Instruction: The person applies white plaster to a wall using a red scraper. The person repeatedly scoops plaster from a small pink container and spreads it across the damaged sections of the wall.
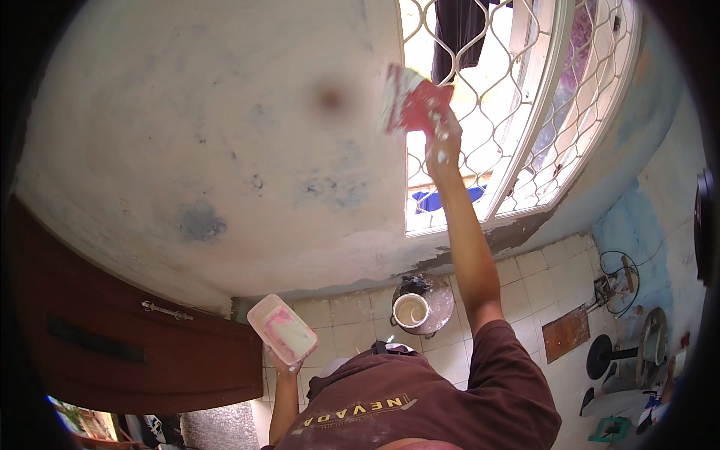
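Observation:
My right hand (444, 144) is raised at the end of an outstretched arm, closed around a red putty spreader (421, 106). White paste smears the tool's broad edge, and motion blurs it. That edge is at the pale wall (300, 75) beside the window frame; whether it touches cannot be told. White flecks dot the hand. Low on the left, my left hand (286, 363) grips a pink plastic container (261, 328) from beneath. White paste lies inside it, with pink showing through. Most of the left fingers are hidden behind the container.
A window with a white metal grille (499, 112) fills the upper right. Below, a white bucket (412, 310) stands on a round stool (441, 304). A brown door (135, 322) is at left. A standing fan (651, 349), cables and a brown board (566, 335) occupy the right-hand floor.

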A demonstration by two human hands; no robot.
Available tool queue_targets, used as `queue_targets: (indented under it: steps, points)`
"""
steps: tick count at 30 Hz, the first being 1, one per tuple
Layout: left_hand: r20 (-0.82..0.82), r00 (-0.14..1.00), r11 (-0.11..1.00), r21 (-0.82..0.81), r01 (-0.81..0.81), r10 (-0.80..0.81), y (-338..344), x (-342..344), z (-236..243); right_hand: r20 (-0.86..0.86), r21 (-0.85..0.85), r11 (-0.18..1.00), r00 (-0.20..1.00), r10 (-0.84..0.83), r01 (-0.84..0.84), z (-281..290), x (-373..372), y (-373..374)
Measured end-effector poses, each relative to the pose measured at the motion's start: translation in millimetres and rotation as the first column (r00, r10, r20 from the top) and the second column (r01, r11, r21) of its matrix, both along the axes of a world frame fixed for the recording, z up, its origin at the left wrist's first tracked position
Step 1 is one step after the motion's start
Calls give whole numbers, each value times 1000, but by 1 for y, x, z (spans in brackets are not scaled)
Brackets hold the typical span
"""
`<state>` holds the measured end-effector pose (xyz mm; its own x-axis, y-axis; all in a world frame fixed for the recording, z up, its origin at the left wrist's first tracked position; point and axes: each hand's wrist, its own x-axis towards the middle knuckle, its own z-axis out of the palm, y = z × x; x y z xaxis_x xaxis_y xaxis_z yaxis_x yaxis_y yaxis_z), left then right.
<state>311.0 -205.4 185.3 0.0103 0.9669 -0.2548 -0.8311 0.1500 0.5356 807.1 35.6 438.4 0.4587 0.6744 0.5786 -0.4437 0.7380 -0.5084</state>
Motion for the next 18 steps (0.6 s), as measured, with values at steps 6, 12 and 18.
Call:
queue_targets:
  steps: [6, 12, 18]
  points:
    - [53, 997, 998, -35, -48, 50, -8, -1, 0, 176, 47, 904, 888, -425, 424, 69, 49, 41]
    - [41, 999, 1000, -23, -13, 14, -4, -1, -7, 164, 12, 937, 923, -347, 350, 82, 33, 48]
    - [49, 998, 999, -35, -26, 28, -7, -3, -10, 225, 67, 901, 874, -431, 428, 90, 28, 47]
